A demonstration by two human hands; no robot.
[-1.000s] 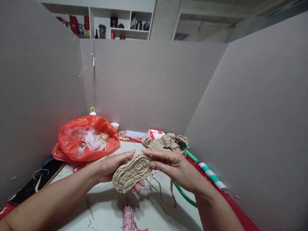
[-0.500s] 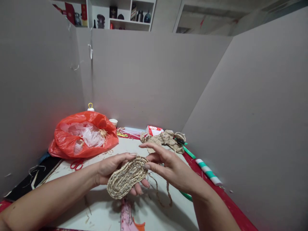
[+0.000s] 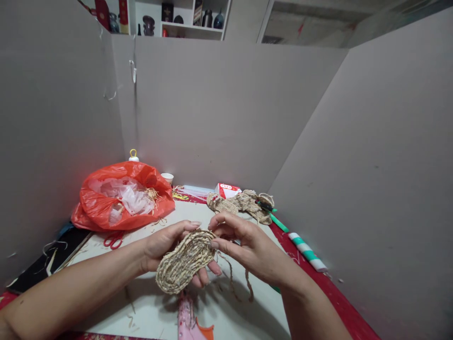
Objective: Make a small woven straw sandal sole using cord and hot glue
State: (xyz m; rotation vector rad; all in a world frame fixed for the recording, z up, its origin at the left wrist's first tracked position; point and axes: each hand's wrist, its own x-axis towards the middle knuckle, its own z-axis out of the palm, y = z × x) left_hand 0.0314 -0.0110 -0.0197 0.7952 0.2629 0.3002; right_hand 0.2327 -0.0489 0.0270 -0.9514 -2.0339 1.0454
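Note:
My left hand (image 3: 173,243) is wrapped round an oval, sole-shaped coil of straw cord (image 3: 186,262), thumb along its upper edge and fingers beneath. At the coil's right end, the thumb and bent index finger of my right hand (image 3: 235,238) pinch its rim. A loose tail of cord (image 3: 249,285) hangs from that end in a loop over the white board (image 3: 148,302). Just below the coil lies a pink glue gun (image 3: 186,316) with an orange trigger, cut off by the lower edge of the view.
A red plastic bag (image 3: 123,196) stands at the back left, red-handled scissors (image 3: 113,240) before it. Further back are a paper cup (image 3: 167,178), a red-white box (image 3: 227,190) and bundled straw cord (image 3: 253,205). A green-and-white roll (image 3: 307,252) lies right. Grey partitions (image 3: 198,108) enclose the table.
The raised fingers of my right hand have curled down, and its index finger has come closer to the coil's rim. My left hand and the coil have hardly moved.

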